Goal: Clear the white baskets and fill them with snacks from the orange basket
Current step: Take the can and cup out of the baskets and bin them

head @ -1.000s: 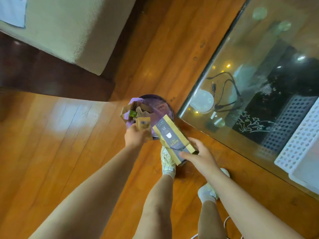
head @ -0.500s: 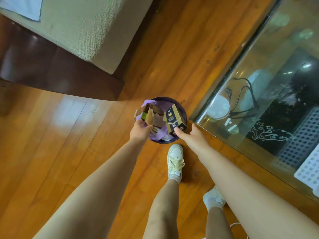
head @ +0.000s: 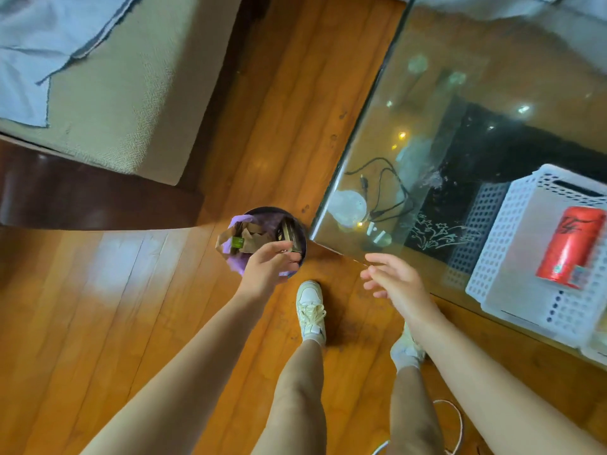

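A small round bin (head: 303, 239) with a purple liner stands on the wooden floor by the corner of the glass table. In it lie a dark box with gold print (head: 289, 232) and brown paper packets (head: 247, 239). My left hand (head: 266, 266) hovers over the bin's near rim with loose fingers and holds nothing. My right hand (head: 392, 279) is spread and empty beside the table corner. A white perforated basket (head: 496, 234) sits on the table at the right, with a red can (head: 570, 247) lying in it. No orange basket is in view.
The glass table (head: 427, 93) fills the upper right, with a black cable (head: 384, 188) and a round white disc (head: 348, 205) seen through it. A beige sofa (head: 124, 93) with a blue cloth (head: 33, 44) is at upper left. My feet in white sneakers stand below the bin.
My right hand dropped the dark box into the bin and pulled back toward the table. My left hand let go of the brown packets. The view swung right, showing the white basket.
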Available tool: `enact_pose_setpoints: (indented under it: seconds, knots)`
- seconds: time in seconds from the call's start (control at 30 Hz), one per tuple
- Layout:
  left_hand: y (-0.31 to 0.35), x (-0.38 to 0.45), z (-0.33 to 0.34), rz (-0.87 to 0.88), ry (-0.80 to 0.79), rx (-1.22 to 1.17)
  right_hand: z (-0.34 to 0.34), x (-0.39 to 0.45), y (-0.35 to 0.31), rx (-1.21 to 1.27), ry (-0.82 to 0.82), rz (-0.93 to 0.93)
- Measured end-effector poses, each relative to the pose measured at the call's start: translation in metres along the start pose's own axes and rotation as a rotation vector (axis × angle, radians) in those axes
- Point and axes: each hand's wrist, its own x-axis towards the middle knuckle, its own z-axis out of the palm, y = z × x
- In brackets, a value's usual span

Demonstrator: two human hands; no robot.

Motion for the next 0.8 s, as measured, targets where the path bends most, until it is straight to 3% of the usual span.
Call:
enact_pose_setpoints:
  seconds: [0.37,0.63,0.8]
  knots:
    - [0.042,-0.070,0.217,0.135,-0.171,0.088,-0.220,-0.059,0.051,0.171,0.297,-0.122]
    - [0.048,-0.084,0.390,0.156,-0.240,0.224,-0.353,-0.057,0.107,0.239,0.612,0.017]
    - [0.035,-0.067,0.446,0.155,-0.165,0.370,-0.388,-0.025,0.133,0.150,0.648,0.090]
